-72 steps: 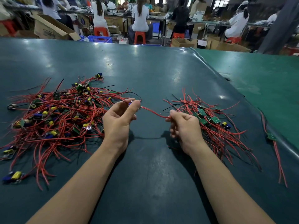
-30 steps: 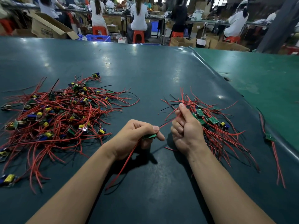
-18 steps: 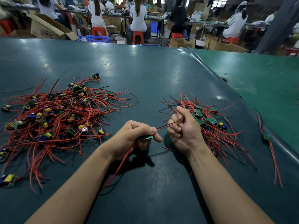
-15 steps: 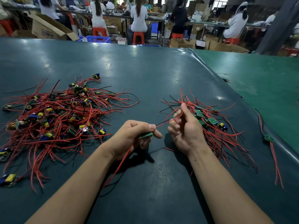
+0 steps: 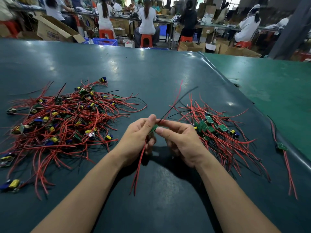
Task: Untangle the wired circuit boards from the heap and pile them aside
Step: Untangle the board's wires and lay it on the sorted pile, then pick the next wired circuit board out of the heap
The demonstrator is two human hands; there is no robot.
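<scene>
My left hand [image 5: 137,138] and right hand [image 5: 180,142] both pinch one small green circuit board [image 5: 154,128], held above the table [image 5: 151,73] | tangled heap [image 5: 64,121] left, sorted pile [image 5: 217,132] right | advice: straighten its red wires [image 5: 139,167] before laying it rightward.

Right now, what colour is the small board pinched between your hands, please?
Green, in the head view: the board.
</scene>
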